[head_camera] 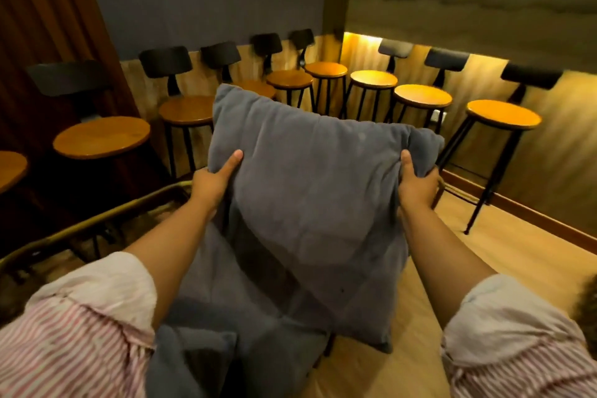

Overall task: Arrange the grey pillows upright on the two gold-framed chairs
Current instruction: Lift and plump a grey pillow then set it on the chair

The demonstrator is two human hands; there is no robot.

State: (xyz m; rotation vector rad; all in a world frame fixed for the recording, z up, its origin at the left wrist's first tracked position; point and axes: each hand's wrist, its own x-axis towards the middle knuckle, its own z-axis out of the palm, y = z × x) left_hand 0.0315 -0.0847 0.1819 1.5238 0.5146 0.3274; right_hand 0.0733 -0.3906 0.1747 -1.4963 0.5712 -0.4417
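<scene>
A large grey pillow stands upright in the middle of the view, held at both upper sides. My left hand grips its left edge and my right hand grips its right edge near the top corner. Below it lies the grey cushioned seat of a chair, with another grey pillow corner at the bottom. A gold frame rail of a chair runs along the left, partly hidden by my left arm.
A row of stools with round wooden seats and black backrests lines the walls, such as one stool on the right and another stool on the left. Light wooden floor lies to the right.
</scene>
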